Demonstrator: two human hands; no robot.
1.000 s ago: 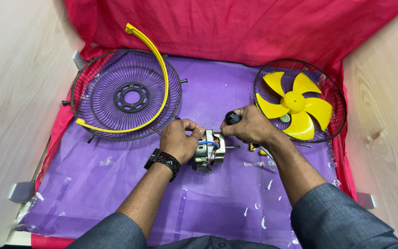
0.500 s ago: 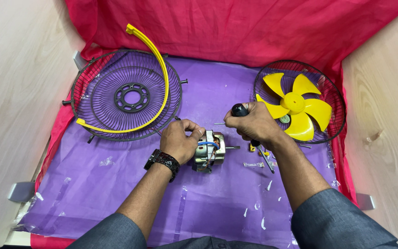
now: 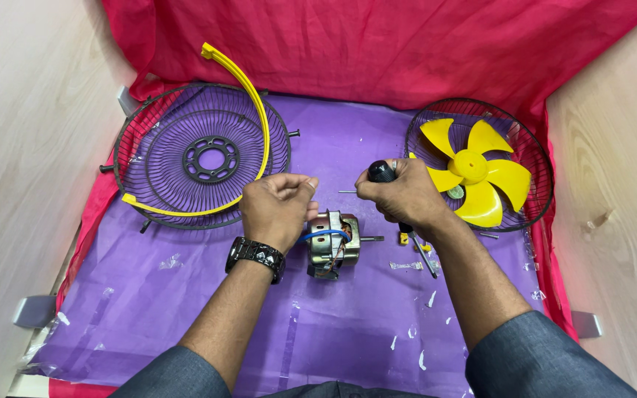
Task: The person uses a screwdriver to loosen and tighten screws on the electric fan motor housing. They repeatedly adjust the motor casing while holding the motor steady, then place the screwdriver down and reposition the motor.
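Observation:
A small metal fan motor (image 3: 332, 243) with blue wires lies on the purple sheet (image 3: 186, 309) in the middle. My left hand (image 3: 278, 208), with a black watch on the wrist, hovers just left of and above the motor. Its fingertips are pinched together, and anything between them is too small to see. My right hand (image 3: 405, 197) is closed around a black-handled screwdriver (image 3: 381, 172). The thin shaft points left toward my left hand, above the motor.
A dark wire fan grille (image 3: 204, 155) with a yellow rim strip (image 3: 248, 103) lies at the back left. A second grille (image 3: 536, 158) holding a yellow fan blade (image 3: 473, 169) lies at the back right. Small tools and yellow bits (image 3: 418, 250) lie by my right wrist. Red cloth (image 3: 377, 44) and wooden walls enclose the area.
My left hand has let go of the motor and risen with its fingers pinched. My right hand has lifted the screwdriver and swung it left, above the motor.

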